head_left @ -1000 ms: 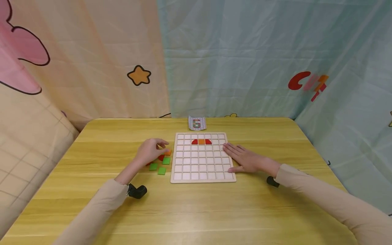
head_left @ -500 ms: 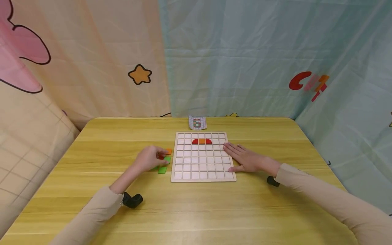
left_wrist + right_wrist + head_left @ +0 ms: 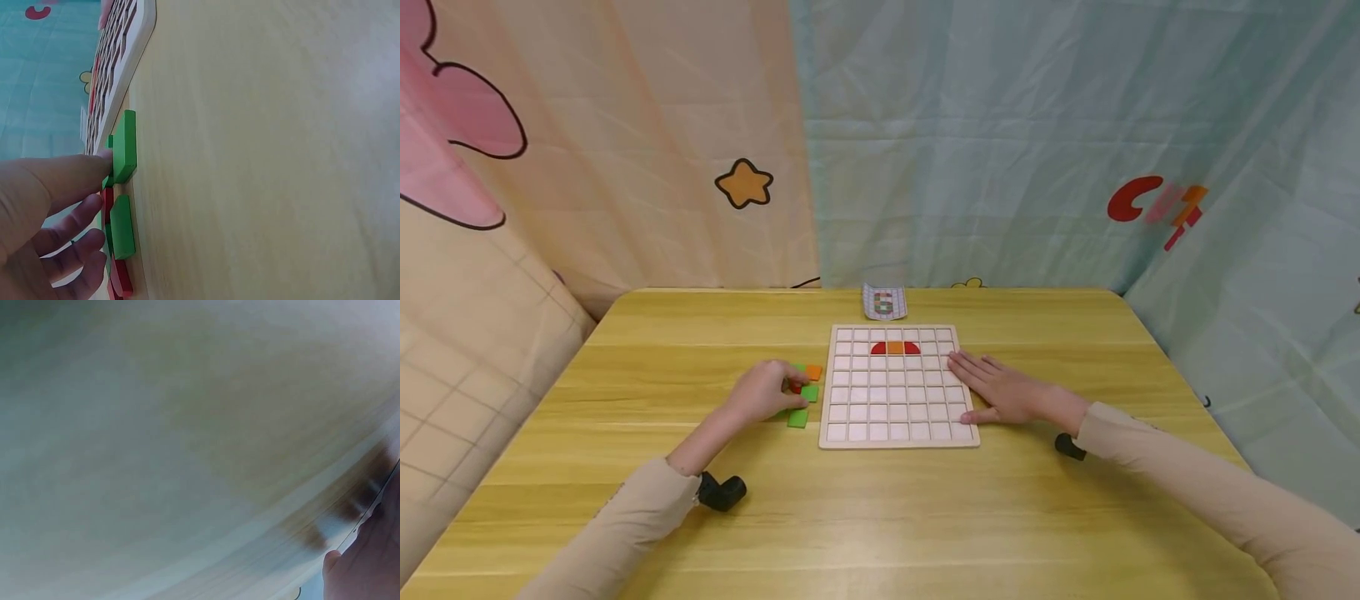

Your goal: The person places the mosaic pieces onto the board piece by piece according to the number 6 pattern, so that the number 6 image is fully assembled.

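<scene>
A pale wooden grid board (image 3: pixel 888 432) lies mid-table, with an orange square tile (image 3: pixel 895 347) between two red curved tiles (image 3: pixel 878 349) in its second row. To its left, my left hand (image 3: pixel 763 390) hovers low over loose tiles, fingers loosely bent. The left wrist view shows its thumb at a green tile (image 3: pixel 125 147), the other fingers spread beside further green and red tiles (image 3: pixel 122 275). An orange tile (image 3: pixel 813 372) and a green tile (image 3: pixel 797 418) show past the hand, which hides others. Flat across the board's right edge rests my right hand (image 3: pixel 1003 392).
Behind the board is a small patterned card (image 3: pixel 884 302) with a coloured figure on a grid. Curtains hang at the table's (image 3: pixel 895 517) far edge. A black wrist camera (image 3: pixel 722 492) sits below the left cuff, another (image 3: pixel 1070 446) by the right.
My left hand has drawn slightly back and down over the tiles, covering the left-hand green one. A green tile now shows beside the orange one. My right hand stays put.
</scene>
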Tool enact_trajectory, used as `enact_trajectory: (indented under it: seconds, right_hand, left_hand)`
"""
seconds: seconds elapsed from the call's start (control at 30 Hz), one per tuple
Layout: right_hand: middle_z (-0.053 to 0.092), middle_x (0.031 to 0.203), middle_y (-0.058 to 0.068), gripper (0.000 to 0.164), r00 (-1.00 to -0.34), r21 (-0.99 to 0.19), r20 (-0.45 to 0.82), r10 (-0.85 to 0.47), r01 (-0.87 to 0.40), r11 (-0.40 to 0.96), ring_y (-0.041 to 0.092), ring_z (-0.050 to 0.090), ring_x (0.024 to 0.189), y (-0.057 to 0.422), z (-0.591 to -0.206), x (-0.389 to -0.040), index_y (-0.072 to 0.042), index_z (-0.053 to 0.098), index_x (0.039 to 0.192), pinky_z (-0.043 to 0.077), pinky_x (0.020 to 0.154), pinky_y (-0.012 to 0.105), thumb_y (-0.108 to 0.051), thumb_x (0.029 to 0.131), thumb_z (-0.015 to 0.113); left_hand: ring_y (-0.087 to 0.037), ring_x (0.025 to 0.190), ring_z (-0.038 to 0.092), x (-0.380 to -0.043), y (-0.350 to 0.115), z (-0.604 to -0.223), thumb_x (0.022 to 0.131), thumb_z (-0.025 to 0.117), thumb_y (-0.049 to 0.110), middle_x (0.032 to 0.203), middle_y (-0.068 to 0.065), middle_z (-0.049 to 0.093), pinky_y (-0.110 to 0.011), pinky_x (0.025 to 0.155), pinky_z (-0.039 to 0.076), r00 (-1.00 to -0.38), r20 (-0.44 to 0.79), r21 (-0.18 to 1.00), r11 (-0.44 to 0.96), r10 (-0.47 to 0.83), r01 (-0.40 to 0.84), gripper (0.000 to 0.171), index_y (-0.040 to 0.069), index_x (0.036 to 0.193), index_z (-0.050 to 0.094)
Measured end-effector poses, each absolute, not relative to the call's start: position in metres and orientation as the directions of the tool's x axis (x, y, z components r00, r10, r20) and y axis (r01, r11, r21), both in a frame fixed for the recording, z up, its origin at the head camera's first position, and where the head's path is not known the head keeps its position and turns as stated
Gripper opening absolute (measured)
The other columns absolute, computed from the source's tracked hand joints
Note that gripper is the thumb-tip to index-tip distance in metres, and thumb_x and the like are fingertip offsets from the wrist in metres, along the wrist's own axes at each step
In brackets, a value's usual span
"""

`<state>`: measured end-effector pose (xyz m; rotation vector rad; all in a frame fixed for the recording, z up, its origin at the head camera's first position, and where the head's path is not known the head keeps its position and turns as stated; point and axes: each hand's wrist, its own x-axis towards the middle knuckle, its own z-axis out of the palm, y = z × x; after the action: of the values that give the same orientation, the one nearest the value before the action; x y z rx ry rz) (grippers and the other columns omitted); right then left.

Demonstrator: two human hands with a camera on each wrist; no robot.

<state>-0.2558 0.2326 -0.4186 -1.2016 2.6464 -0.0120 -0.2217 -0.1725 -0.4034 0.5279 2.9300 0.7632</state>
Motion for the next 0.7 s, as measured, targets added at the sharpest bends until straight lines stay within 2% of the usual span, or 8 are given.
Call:
enact_trajectory:
  seconds: [0.17, 0.33, 0.57, 0.7]
  right_hand:
    - [0.004, 0.162, 0.017, 0.091, -0.633, -0.115, -0.195, -0.749, -0.744, 0.658, 0.035, 0.007, 0.149, 0.2337, -0.4207, -0.2559, -0.002, 0.008, 0.154, 0.015, 0.117, 0.056, -0.061, 0.094, 0.043]
    - [0.003, 0.162, 0.016, 0.091, -0.636, -0.116, -0.190, -0.748, -0.742, 0.660, 0.033, 0.006, 0.149, 0.2341, -0.4230, -0.2574, -0.003, 0.007, 0.154, 0.014, 0.117, 0.055, -0.061, 0.094, 0.043]
    - [-0.003, 0.163, 0.011, 0.092, -0.645, -0.103, -0.223, -0.731, -0.730, 0.676, 0.029, 0.001, 0.150, 0.2335, -0.4255, -0.2598, -0.007, 0.002, 0.155, 0.011, 0.119, 0.051, -0.064, 0.093, 0.040]
    - [-0.002, 0.163, 0.011, 0.092, -0.645, -0.113, -0.216, -0.733, -0.729, 0.675, 0.029, 0.002, 0.150, 0.2334, -0.4254, -0.2586, -0.006, 0.004, 0.155, 0.011, 0.119, 0.052, -0.062, 0.093, 0.043]
  left_hand:
    - [-0.016, 0.079, 0.062, -0.2224, -0.1736, -0.4046, 0.077, 0.080, 0.020, 0.089, -0.006, 0.071, -0.029, 0.066, 0.048, -0.934, 0.026, 0.466, 0.822, 0.357, 0.327, 0.029, 0.004, 0.100, 0.075]
    - [-0.015, 0.079, 0.060, -0.2228, -0.1747, -0.4050, 0.077, 0.081, 0.022, 0.091, -0.006, 0.070, -0.029, 0.066, 0.048, -0.930, 0.043, 0.444, 0.827, 0.365, 0.345, 0.029, 0.005, 0.100, 0.076]
    - [-0.020, 0.088, 0.058, -0.2227, -0.1724, -0.4056, 0.075, 0.082, 0.028, 0.097, -0.008, 0.072, -0.032, 0.068, 0.048, -0.943, 0.077, 0.423, 0.846, 0.323, 0.324, 0.031, 0.007, 0.097, 0.077]
    - [-0.014, 0.076, 0.059, -0.2250, -0.1674, -0.4023, 0.074, 0.082, 0.030, 0.094, -0.007, 0.073, -0.027, 0.060, 0.045, -0.949, 0.082, 0.447, 0.839, 0.306, 0.309, 0.032, 0.008, 0.096, 0.077]
